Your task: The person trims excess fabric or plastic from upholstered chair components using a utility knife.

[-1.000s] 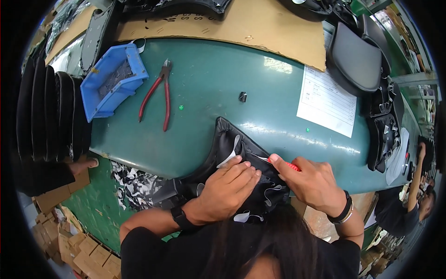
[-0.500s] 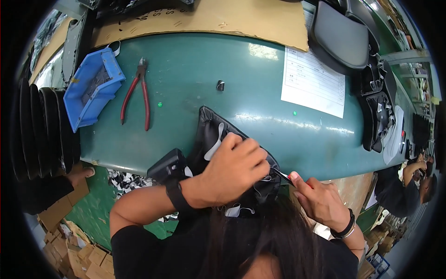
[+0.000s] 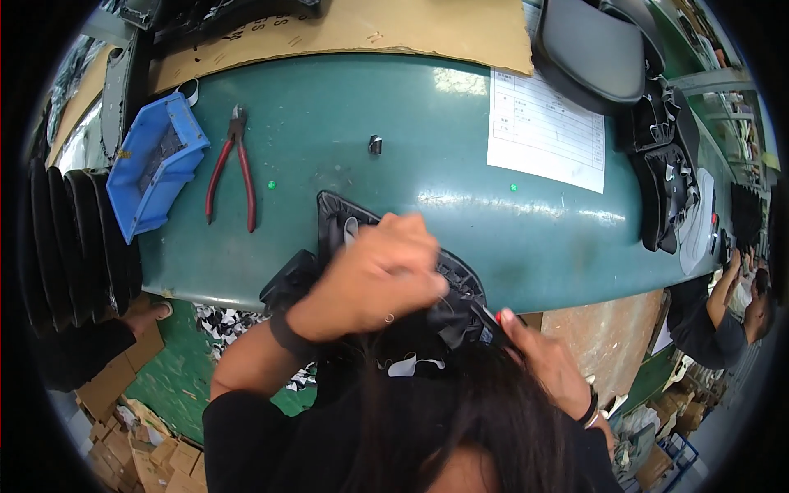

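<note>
A black padded piece [image 3: 332, 223], with a dark cover folded at its edge and pale strips, lies at the table's near edge in front of me. Over its middle is my left hand [image 3: 374, 275], closed with curled fingers and smeared by motion; whatever they grip is hidden. My right hand [image 3: 549, 361] is wrapped round a slim black tool with a red part [image 3: 499, 317]. The tool's far end meets the piece's right edge, and its kind is unclear. A small black block-shaped thing [image 3: 288, 283] sits left of the piece.
Red-handled cutting pliers [image 3: 236, 168] and a blue bin [image 3: 160, 168] of small metal bits lie at left. A printed sheet [image 3: 546, 131] lies at right, near black padded seats [image 3: 592, 53]. Cardboard [image 3: 345, 37] covers the far side. Another person [image 3: 715, 320] works at far right.
My left hand has moved slightly left, its fingers curled tighter. The right hand has shifted down and left with the tool. The padded piece's far corner has moved left; the whole view has shifted slightly.
</note>
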Available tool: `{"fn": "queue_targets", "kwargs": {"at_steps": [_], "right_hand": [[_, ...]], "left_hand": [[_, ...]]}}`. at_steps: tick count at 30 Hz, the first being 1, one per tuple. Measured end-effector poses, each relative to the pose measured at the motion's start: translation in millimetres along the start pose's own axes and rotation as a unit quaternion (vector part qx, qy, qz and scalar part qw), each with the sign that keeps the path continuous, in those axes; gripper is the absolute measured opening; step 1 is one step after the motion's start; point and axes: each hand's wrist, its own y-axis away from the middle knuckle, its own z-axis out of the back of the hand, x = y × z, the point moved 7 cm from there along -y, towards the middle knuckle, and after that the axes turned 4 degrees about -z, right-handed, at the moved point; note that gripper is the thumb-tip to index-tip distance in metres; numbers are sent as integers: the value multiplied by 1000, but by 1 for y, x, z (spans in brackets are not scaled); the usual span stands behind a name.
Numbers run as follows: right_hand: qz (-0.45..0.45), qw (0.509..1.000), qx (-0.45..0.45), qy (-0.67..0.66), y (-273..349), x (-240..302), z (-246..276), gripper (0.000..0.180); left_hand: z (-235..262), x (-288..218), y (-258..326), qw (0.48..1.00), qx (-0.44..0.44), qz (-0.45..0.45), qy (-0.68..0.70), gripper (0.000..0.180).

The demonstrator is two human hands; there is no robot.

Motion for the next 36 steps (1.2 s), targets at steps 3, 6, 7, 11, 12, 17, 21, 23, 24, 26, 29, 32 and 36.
{"fn": "queue_targets", "kwargs": {"at_steps": [3, 6, 7, 11, 12, 17, 21, 23, 24, 26, 29, 32, 36], "right_hand": [[-31, 999, -10, -32, 11, -1, -3, 62], [5, 995, -65, 79, -14, 9, 13, 58], [11, 995, -63, 81, -28, 13, 19, 58], [52, 981, -34, 182, -70, 32, 38, 54], [50, 980, -19, 192, -73, 33, 38, 55], [17, 990, -67, 122, -36, 22, 9, 59], [-19, 993, -116, -3, -13, 15, 0, 57], [3, 989, -134, 66, -24, 21, 9, 57], [0, 989, -134, 68, -31, 24, 18, 57], [-23, 985, -75, 155, -44, 32, 26, 57], [-42, 984, -79, 152, -57, 33, 21, 56], [23, 980, -187, 60, -32, 31, 7, 55], [-76, 986, -143, 46, -16, 22, -3, 54]], "left_hand": [[12, -4, 2, 923, -208, -51, 319, 29], [23, 0, -3, 980, -62, 118, 147, 28], [22, -1, -1, 980, -67, 116, 146, 28], [-4, -13, -1, 872, -10, -43, -487, 35], [-2, -10, -6, 885, -29, -62, -460, 35], [34, -7, -15, 984, -91, -58, -145, 29], [38, -12, -5, 889, -187, -50, 415, 27], [28, -22, -10, 990, -103, -84, 40, 22], [23, -25, -13, 984, -88, -45, -149, 12], [0, -28, -6, 898, -41, -65, -434, 20], [-7, -18, -11, 872, -21, -128, -472, 27], [26, -2, -20, 990, -134, -34, -9, 31], [58, 13, -6, 910, -236, -58, 336, 20]]}}
